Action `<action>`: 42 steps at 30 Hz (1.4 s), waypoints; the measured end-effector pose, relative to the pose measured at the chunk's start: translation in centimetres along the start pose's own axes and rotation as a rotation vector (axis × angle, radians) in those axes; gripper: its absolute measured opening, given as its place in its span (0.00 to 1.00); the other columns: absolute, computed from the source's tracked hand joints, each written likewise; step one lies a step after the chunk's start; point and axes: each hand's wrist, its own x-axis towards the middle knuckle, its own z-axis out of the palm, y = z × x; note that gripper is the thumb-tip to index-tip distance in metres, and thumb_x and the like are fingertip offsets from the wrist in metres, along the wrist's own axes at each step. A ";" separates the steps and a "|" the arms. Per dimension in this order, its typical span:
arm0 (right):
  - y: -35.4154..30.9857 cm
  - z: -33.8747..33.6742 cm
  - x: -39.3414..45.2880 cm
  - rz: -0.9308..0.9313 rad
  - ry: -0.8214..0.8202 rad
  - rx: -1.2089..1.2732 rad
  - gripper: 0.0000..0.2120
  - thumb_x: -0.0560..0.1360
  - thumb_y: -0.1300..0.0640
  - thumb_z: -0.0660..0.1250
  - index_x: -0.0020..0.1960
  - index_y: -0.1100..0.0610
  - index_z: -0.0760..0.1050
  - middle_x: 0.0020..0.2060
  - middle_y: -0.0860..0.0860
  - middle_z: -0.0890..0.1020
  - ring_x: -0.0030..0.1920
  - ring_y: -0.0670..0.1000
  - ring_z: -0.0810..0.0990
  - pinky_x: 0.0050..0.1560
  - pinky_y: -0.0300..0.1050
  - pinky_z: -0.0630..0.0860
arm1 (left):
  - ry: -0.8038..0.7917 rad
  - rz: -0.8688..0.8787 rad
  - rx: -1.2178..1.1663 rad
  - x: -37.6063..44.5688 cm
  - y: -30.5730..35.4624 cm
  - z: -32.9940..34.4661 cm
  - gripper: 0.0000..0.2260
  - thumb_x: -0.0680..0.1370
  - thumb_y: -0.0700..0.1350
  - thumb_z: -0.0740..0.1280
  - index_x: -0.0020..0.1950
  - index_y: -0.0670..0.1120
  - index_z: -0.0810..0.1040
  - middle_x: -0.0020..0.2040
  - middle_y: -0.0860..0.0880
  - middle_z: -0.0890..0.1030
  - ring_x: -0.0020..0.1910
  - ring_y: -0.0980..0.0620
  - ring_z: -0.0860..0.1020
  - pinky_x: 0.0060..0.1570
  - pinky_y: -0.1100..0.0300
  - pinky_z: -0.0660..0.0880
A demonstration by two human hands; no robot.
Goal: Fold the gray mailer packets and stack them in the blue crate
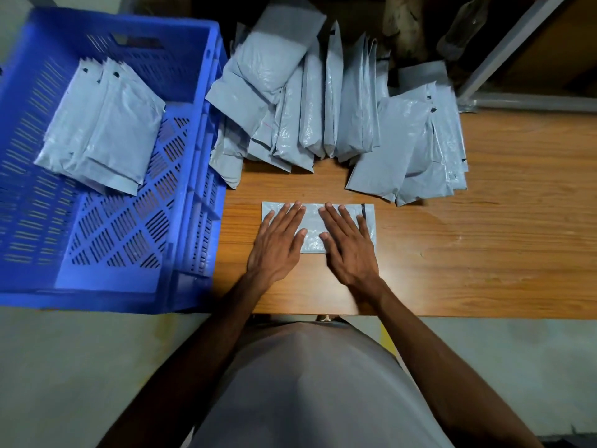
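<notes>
Pressing flat with straight fingers, the left hand (278, 243) and right hand (348, 246) lay side by side on a folded gray plastic mailer packet (312, 221) on the wooden desk (468, 253), beside the blue slotted plastic crate (181, 221).

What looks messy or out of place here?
Nothing is damaged. The folded gray plastic mailers lie askew in the blue slatted plastic crate, and the unfolded gray mailer heap on the wooden table slumps unevenly.
</notes>
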 end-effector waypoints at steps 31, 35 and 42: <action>-2.4 -5.4 -3.2 -0.133 0.186 -0.129 0.29 0.61 0.63 0.79 0.62 0.57 0.81 0.54 0.55 0.84 0.56 0.60 0.82 0.69 0.66 0.72 | 0.235 0.188 0.082 -3.7 2.8 -6.2 0.10 0.72 0.42 0.71 0.53 0.47 0.81 0.55 0.47 0.77 0.62 0.45 0.73 0.78 0.42 0.60; -0.9 -2.0 -5.9 -0.092 0.097 -0.033 0.20 0.77 0.49 0.69 0.66 0.55 0.78 0.61 0.53 0.80 0.65 0.56 0.78 0.74 0.63 0.64 | 0.084 0.121 0.011 -5.9 1.2 -3.2 0.18 0.75 0.52 0.69 0.63 0.48 0.79 0.61 0.48 0.76 0.67 0.44 0.72 0.72 0.43 0.67; -1.8 -0.8 -3.6 0.033 0.055 0.011 0.26 0.88 0.47 0.52 0.84 0.51 0.57 0.82 0.51 0.62 0.84 0.50 0.53 0.83 0.59 0.50 | 0.059 -0.014 0.092 -3.7 0.6 -1.3 0.26 0.88 0.56 0.51 0.85 0.50 0.56 0.85 0.50 0.56 0.84 0.51 0.48 0.82 0.47 0.46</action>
